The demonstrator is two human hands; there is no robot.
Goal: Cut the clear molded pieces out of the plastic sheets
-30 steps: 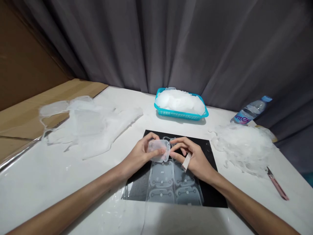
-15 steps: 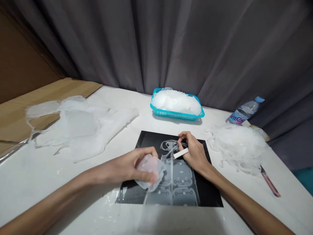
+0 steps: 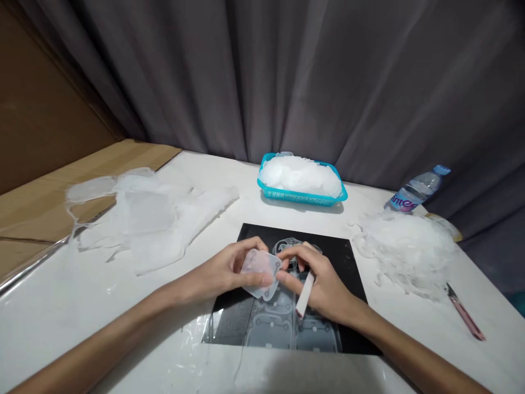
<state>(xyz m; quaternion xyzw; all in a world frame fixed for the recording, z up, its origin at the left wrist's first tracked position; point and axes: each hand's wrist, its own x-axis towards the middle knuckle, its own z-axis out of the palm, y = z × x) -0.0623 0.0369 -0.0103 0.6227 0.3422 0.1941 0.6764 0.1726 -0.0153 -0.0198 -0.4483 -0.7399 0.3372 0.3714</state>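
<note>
Above the mat (image 3: 338, 253), near its left edge, the left hand (image 3: 233, 269) grasps a plastic piece (image 3: 266, 265) (probably light, bendy; best held by the rim); the right hand (image 3: 323, 280) clasps a white stick (image 3: 305, 295).

Frosted, smooth piece (image 3: 258, 262), perhaps soft plastic, with glossy plastic bottle (image 3: 420, 186), plastic basket (image 3: 303, 198) and matt cloth curtain (image 3: 328, 82)

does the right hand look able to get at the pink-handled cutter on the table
Probably yes: the pink-handled cutter lies on the right with its handle uncovered, the white scraps near its tip. The right hand holds a slim white tool, though, so it might have to put that down first.
</note>
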